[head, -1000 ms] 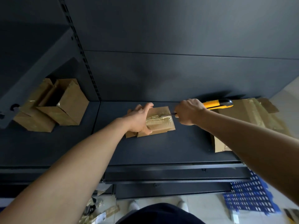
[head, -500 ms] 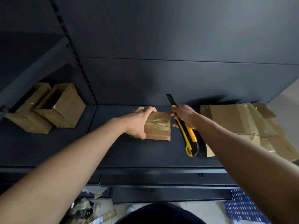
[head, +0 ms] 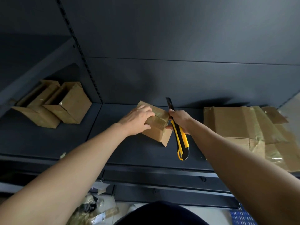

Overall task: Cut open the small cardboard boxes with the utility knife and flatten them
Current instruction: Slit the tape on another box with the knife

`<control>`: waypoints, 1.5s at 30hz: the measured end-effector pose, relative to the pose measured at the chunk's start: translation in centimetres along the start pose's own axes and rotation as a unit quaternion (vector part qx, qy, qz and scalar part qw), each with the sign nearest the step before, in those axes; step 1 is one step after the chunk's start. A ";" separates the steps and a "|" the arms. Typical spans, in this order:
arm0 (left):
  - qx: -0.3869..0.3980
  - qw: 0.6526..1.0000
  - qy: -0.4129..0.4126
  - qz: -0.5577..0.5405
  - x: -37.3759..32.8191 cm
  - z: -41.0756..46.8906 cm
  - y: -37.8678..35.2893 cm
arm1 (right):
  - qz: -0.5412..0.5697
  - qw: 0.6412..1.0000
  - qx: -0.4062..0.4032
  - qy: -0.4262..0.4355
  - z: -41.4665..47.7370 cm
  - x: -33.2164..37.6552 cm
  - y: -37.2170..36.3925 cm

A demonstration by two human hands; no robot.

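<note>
Dark metal shelf (head: 129, 151), seen from above.

- Left hand (head: 138, 118) is gripping the small cardboard box (head: 155, 135) from the top, fingers curling over its far edge, thumb lying on the near side. The box is sitting mid-shelf, tipping up on one edge, with glossy brown tape running across its upper face.
- Right hand (head: 180, 119) is curling round the utility knife (head: 181, 140), holding it near the front of the yellow-and-black handle. The blade (head: 169, 103) is sticking out and pointing away from the person, just beside the box's right end; the butt of the handle is pointing back toward the shelf's front edge. The thumb is touching the box's right end. Cannot tell whether the blade itself is touching the cardboard.
- Flattened cardboard (head: 235, 122) with loose tape is lying in a pile at the right end of the shelf, apart from the box in hand.
- Two open boxes (head: 71, 104) are standing close together in the shelf bay to the left.
- Tape scraps (head: 90, 213) are littering the floor below; a blue mat (head: 241, 217) is showing at lower right.
</note>
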State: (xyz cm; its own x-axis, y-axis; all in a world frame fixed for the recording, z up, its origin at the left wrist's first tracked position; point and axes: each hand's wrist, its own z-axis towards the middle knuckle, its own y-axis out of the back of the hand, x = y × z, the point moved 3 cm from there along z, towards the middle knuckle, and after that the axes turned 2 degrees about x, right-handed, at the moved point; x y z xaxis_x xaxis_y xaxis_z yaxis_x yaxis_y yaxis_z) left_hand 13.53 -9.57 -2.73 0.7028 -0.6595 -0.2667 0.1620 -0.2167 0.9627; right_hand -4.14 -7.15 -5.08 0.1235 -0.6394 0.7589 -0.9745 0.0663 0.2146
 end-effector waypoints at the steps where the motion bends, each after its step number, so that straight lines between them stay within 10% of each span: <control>1: 0.015 1.000 0.005 0.001 -0.1 0.2 -0.1 | -0.004 1.000 0.003 0.003 0.1 -0.1 0.0; 29: 0.139 0.986 0.037 0.085 -1.6 3.3 -1.8 | -0.021 0.999 -0.018 0.046 1.4 -2.0 -0.4; 45: 0.155 0.968 0.113 -0.159 -0.1 4.0 -2.4 | -0.366 0.922 0.007 0.129 -0.1 -2.6 4.9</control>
State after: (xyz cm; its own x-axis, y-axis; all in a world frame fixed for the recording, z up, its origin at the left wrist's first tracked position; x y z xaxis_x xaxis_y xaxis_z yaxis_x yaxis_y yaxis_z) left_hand 10.33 -11.90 -5.20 0.7912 -0.3573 -0.4962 0.2033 -0.6116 0.7646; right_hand -9.18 -5.09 -5.93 0.7874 -0.3047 0.5359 -0.6147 -0.3215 0.7203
